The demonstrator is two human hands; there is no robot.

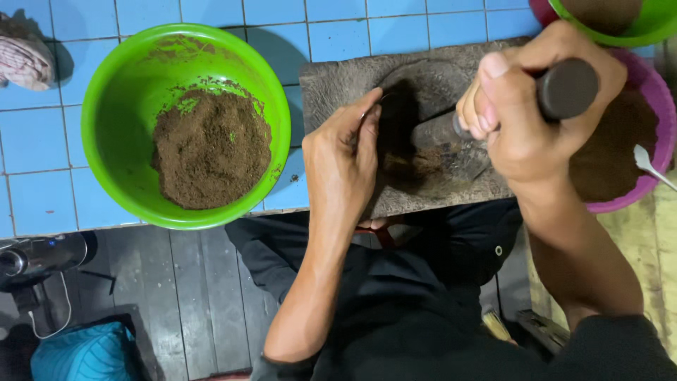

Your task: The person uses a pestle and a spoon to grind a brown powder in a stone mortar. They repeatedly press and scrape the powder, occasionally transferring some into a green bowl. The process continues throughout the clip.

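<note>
Right hand (pixel 536 120) clenched on the dark pestle (pixel 493 113); keep it angled toward 8 o'clock while left hand (pixel 342 162), fingers curled, steadies the stone slab (pixel 331 85)

I see my right hand (pixel 525 116) hiding most of the dark pestle (pixel 564 88), my left hand (pixel 342 166) covering a thin tool I cannot identify, pink bowl (pixel 645 85) cut by the right edge, second green bowl (pixel 652 28) cropped at top, cloth bundle (pixel 25 60) clipped at left
</note>
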